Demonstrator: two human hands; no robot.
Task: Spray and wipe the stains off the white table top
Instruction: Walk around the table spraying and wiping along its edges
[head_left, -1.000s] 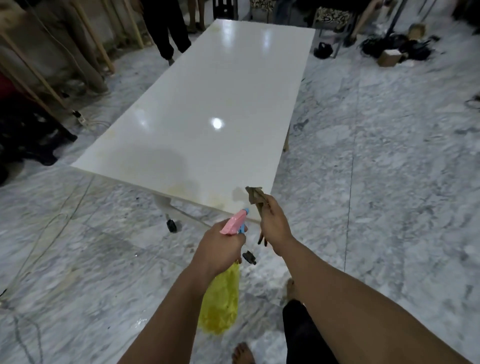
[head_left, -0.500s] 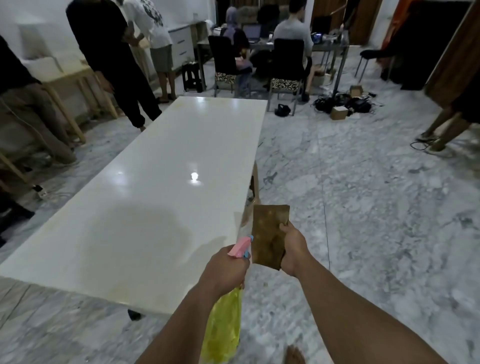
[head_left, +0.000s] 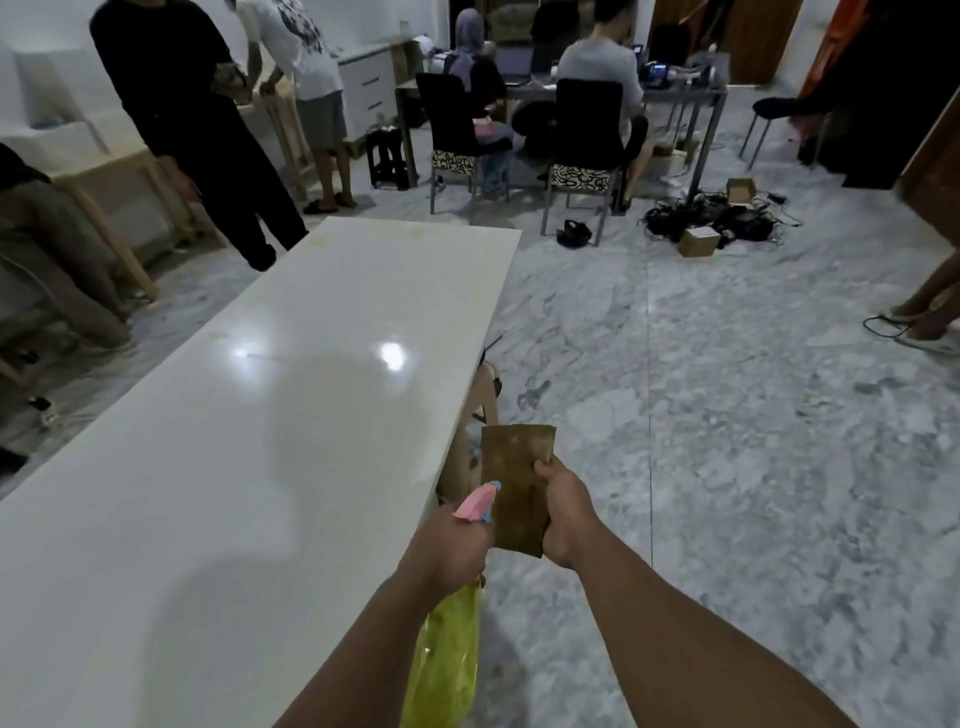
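Note:
The long white table top (head_left: 249, 447) stretches from the lower left toward the middle of the room, with faint yellowish stains (head_left: 322, 240) near its far end. My left hand (head_left: 452, 545) grips a spray bottle (head_left: 447, 660) with a yellow body and a pink nozzle, held just off the table's right edge. My right hand (head_left: 563, 512) holds a flat brown cloth (head_left: 514, 483) upright beside the nozzle, over the floor.
A person in black (head_left: 202, 130) stands at the table's far left corner, others behind. People sit on chairs (head_left: 587, 145) at a desk beyond. Cables and boxes (head_left: 701, 228) lie on the marble floor at right. A beige stool (head_left: 480, 410) pokes out under the table's right edge.
My view has lifted and I have come closer to the table. The cloth, bunched a second ago, is now spread flat and raised in my right hand. The bottle stays in my left.

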